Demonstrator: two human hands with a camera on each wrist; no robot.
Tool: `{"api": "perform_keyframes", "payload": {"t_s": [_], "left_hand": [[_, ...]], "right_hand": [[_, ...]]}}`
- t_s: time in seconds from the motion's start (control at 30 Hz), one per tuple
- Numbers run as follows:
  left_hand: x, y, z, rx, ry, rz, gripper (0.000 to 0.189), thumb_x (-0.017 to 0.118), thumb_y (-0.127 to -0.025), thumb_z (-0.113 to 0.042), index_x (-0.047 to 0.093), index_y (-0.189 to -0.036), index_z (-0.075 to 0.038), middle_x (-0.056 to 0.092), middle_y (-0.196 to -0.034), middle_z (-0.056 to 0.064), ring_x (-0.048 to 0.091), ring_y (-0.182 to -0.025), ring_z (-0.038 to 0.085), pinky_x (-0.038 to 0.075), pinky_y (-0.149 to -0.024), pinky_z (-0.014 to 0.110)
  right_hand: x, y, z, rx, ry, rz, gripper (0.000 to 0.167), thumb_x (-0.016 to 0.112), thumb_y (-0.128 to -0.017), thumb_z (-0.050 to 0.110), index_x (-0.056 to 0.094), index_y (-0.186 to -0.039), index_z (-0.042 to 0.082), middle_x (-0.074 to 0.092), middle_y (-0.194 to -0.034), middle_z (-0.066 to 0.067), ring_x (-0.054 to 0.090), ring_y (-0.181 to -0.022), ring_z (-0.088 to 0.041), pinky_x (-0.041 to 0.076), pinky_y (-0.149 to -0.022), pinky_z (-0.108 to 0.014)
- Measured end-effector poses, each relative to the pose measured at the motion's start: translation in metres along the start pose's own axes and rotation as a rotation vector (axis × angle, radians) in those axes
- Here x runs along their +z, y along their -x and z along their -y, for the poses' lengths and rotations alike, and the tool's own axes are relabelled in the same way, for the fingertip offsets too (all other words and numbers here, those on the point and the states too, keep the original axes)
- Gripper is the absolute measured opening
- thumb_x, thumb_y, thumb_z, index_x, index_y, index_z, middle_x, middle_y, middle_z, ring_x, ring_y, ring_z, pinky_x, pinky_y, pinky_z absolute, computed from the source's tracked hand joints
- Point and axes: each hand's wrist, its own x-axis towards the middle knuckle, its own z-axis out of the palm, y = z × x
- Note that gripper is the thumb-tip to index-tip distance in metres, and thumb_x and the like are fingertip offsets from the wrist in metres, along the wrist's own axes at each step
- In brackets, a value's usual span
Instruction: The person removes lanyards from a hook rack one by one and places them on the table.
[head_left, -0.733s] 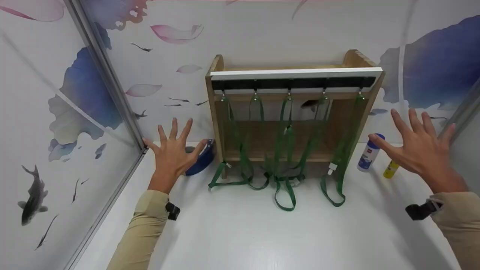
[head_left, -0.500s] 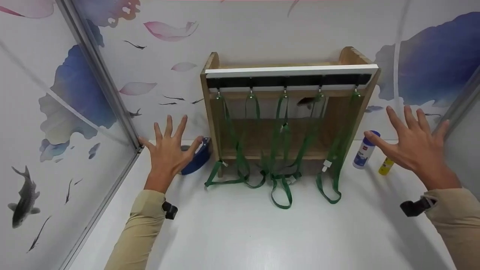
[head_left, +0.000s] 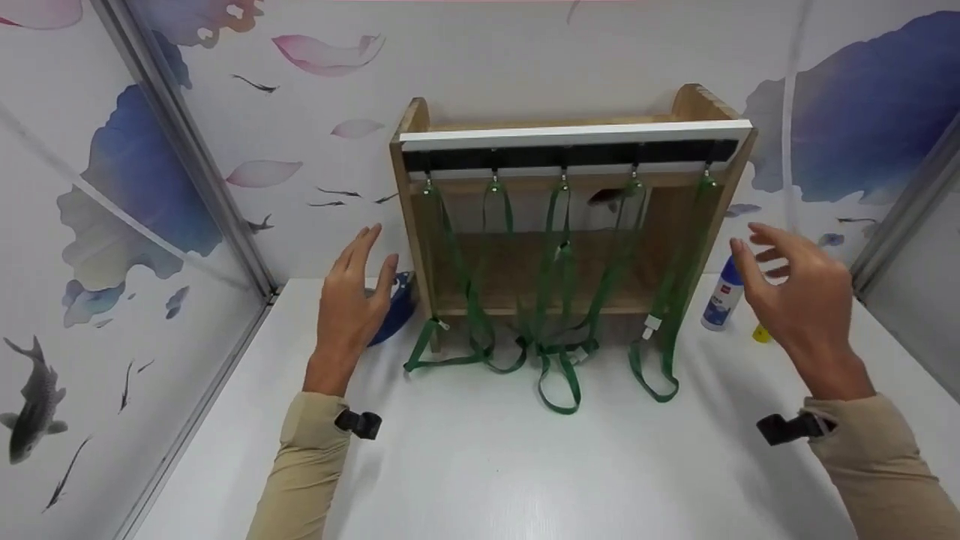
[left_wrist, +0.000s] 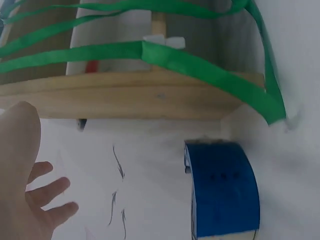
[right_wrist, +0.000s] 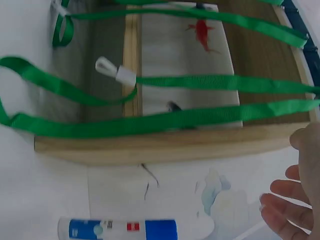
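Several green lanyards [head_left: 559,375] hang from small hooks on a black strip [head_left: 566,156] along the front of a wooden rack [head_left: 405,180]; their lower loops lie on the white table. My left hand [head_left: 346,300] is raised left of the rack, holding nothing, fingers together and thumb apart. Behind it, partly hidden, is a blue object with a curved side [left_wrist: 225,190]. To the right of the rack, my right hand [head_left: 802,300] hovers with loosely bent fingers and nothing in them. Near its thumb stands a white tube with a blue cap [head_left: 721,300].
A small yellow item [head_left: 762,334] shows beside the right hand, mostly covered by it. White walls printed with fish and petals stand behind and at the left, joined by a metal corner post [head_left: 187,142]. The white table [head_left: 510,472] spreads out in front.
Both hands had spread fingers before; now the left fingers are drawn together and the right ones bend loosely. The hands have turned inward, and the right has shifted left. The head view has shifted slightly.
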Motion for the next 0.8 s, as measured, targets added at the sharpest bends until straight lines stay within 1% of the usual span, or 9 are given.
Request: {"api": "perform_keyframes", "payload": {"t_s": [0.03,0.07,0.1,0.17,0.23,0.37,0.5,0.67,0.8], "left_hand": [[0.003,0.0,-0.002,0.005,0.059,-0.011,0.057,0.06,-0.112,-0.043,0.05,-0.163,-0.02,0.054,-0.165,0.009,0.056,-0.151,0.031,0.05,-0.122,0.052],[0.007,0.0,-0.003,0.009,0.109,-0.018,0.055,0.06,-0.112,-0.041,0.052,-0.162,-0.02,0.057,-0.164,0.007,0.059,-0.148,0.029,0.053,-0.12,0.05],[0.01,0.0,-0.005,0.014,0.156,-0.025,0.054,0.061,-0.112,-0.039,0.053,-0.161,-0.019,0.059,-0.162,0.006,0.062,-0.145,0.027,0.056,-0.116,0.048],[0.017,0.0,-0.007,0.023,0.23,-0.038,0.051,0.063,-0.112,-0.034,0.055,-0.159,-0.017,0.063,-0.158,0.005,0.067,-0.138,0.027,0.062,-0.107,0.047],[0.024,0.0,-0.008,0.029,0.275,-0.051,0.049,0.065,-0.111,-0.029,0.058,-0.157,-0.015,0.065,-0.155,0.005,0.071,-0.133,0.028,0.065,-0.099,0.048],[0.035,0.002,-0.009,0.015,0.285,-0.065,0.047,0.068,-0.109,-0.025,0.061,-0.154,-0.014,0.072,-0.146,0.007,0.075,-0.127,0.026,0.066,-0.096,0.047],[0.042,0.007,-0.012,-0.027,0.274,-0.078,0.048,0.07,-0.108,-0.025,0.061,-0.154,-0.014,0.076,-0.139,0.008,0.076,-0.124,0.024,0.066,-0.098,0.042],[0.046,0.01,-0.016,-0.034,0.289,-0.077,0.048,0.069,-0.108,-0.023,0.061,-0.154,-0.012,0.076,-0.139,0.009,0.076,-0.124,0.025,0.065,-0.099,0.041],[0.047,0.008,-0.016,-0.026,0.293,-0.073,0.047,0.068,-0.109,-0.023,0.061,-0.154,-0.013,0.075,-0.14,0.009,0.075,-0.125,0.024,0.064,-0.101,0.04]], "right_hand": [[0.005,0.002,0.007,-0.007,-0.04,-0.02,0.047,0.07,-0.106,0.039,0.073,-0.14,0.007,0.078,-0.126,-0.022,0.076,-0.099,-0.044,0.05,-0.081,-0.005],[0.01,0.004,0.013,-0.011,-0.075,-0.036,0.045,0.072,-0.105,0.038,0.074,-0.137,0.006,0.08,-0.123,-0.021,0.077,-0.092,-0.042,0.041,-0.077,0.003],[0.015,0.006,0.018,-0.014,-0.106,-0.051,0.044,0.074,-0.104,0.037,0.076,-0.135,0.006,0.081,-0.121,-0.02,0.077,-0.087,-0.041,0.034,-0.075,0.008],[0.024,0.009,0.029,-0.016,-0.147,-0.074,0.044,0.077,-0.102,0.036,0.077,-0.133,0.006,0.082,-0.117,-0.019,0.077,-0.081,-0.039,0.036,-0.075,0.008],[0.034,0.012,0.037,-0.001,-0.172,-0.089,0.045,0.08,-0.1,0.037,0.077,-0.133,0.006,0.082,-0.116,-0.018,0.078,-0.079,-0.038,0.037,-0.074,0.007],[0.049,0.016,0.05,0.04,-0.168,-0.101,0.052,0.083,-0.097,0.04,0.076,-0.133,0.003,0.082,-0.117,-0.02,0.081,-0.084,-0.041,0.035,-0.074,0.008],[0.057,0.02,0.058,0.092,-0.119,-0.098,0.056,0.082,-0.098,0.043,0.075,-0.134,0.002,0.081,-0.119,-0.021,0.081,-0.091,-0.042,0.031,-0.072,0.007],[0.058,0.023,0.06,0.11,-0.073,-0.136,0.043,0.076,-0.103,0.036,0.078,-0.13,0.002,0.083,-0.112,-0.019,0.08,-0.095,-0.041,0.031,-0.073,0.001],[0.055,0.02,0.058,0.091,-0.1,-0.211,0.031,0.073,-0.105,0.027,0.081,-0.123,0.004,0.084,-0.108,-0.018,0.08,-0.093,-0.04,0.033,-0.075,0.002]]}}
